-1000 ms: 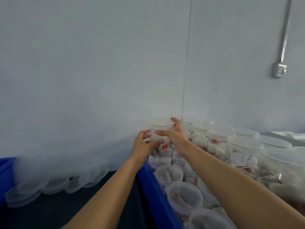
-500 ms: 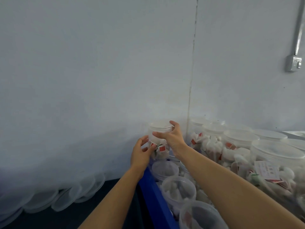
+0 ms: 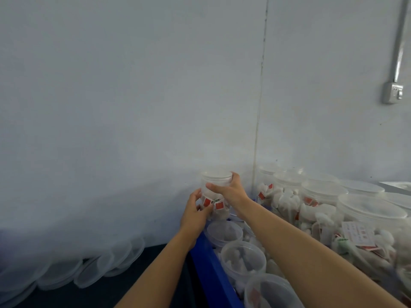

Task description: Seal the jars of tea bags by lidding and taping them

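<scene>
A clear plastic jar (image 3: 214, 202) of tea bags with red tags is held up near the white wall, above the far end of a blue crate (image 3: 213, 272). A clear lid (image 3: 216, 177) sits on top of it. My right hand (image 3: 229, 192) wraps the jar's upper part just under the lid. My left hand (image 3: 195, 213) holds the jar's lower left side. Below them, several open jars (image 3: 243, 260) of tea bags stand in the crate without lids.
A row of loose clear lids (image 3: 66, 270) leans against the wall on the dark table at the left. Several lidded jars (image 3: 322, 203) stand packed together at the right. A grey switch box (image 3: 392, 93) with a conduit is on the wall at the upper right.
The view has shifted left and slightly up. Both hands stay on the jar; the left hand has slid lower on its side while the right keeps hold near the lid.
</scene>
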Tool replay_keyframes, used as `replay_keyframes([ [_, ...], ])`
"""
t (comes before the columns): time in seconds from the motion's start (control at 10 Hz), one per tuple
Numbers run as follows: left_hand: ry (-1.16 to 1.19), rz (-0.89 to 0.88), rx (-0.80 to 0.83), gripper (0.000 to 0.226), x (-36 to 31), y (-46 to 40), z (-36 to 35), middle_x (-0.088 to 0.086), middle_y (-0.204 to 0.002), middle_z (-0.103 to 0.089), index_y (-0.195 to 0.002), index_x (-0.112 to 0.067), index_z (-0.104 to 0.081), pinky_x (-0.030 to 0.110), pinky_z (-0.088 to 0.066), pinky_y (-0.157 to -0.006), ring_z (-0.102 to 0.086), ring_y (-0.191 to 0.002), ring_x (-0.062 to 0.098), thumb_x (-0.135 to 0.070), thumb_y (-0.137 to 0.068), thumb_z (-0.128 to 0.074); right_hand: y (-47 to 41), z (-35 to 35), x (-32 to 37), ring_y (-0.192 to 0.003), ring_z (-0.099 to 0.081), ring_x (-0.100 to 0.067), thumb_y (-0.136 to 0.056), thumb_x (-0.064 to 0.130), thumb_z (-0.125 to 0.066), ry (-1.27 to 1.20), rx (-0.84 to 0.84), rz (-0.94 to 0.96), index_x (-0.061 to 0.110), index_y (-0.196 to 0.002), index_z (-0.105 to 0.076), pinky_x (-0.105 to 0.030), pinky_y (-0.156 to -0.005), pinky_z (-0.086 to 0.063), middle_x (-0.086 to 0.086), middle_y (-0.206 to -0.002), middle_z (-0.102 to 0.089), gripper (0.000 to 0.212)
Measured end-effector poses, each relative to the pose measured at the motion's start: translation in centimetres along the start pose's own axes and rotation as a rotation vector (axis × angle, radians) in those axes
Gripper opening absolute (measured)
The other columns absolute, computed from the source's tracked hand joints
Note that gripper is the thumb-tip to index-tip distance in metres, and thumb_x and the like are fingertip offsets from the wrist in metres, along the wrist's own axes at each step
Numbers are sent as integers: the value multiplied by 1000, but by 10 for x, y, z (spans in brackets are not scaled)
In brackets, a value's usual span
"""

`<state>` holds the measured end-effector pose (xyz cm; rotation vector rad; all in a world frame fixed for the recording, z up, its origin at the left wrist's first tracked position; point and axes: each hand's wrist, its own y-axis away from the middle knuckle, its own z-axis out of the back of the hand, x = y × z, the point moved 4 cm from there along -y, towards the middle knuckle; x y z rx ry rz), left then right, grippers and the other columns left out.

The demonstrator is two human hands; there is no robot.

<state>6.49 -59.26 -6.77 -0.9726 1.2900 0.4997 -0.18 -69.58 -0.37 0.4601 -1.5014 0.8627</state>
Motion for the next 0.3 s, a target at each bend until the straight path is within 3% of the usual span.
replay_keyframes([
  [0.1,8,36,57,42,-7,5,-2,-26,-104,-53,-126,-38,-40,9,-50,-57,-57,-94,0,-22,-94,-63,6,0,1,-120,-52,-32,-73,5,-82,50,-28,-67,8,-133,-31,-46,-98,-49,-16,-130,-49,79],
  [0.2,-77,59,63,41,-18,11,-1,-18,-99,-54,-122,-30,-40,14,-48,-60,-56,-89,2,-22,-92,-66,12,3,7,-124,-48,-36,-76,6,-80,116,-81,-139,9,-143,-23,-47,-102,-46,-18,-140,-40,88],
  [0.3,-96,88,13,28,-37,18,6,1,-108,-58,-115,-11,-48,21,-49,-69,-58,-91,12,-10,-91,-64,28,10,21,-125,-46,-36,-83,6,-73,193,-196,-167,10,-145,-23,-45,-102,-44,-17,-143,-35,79],
])
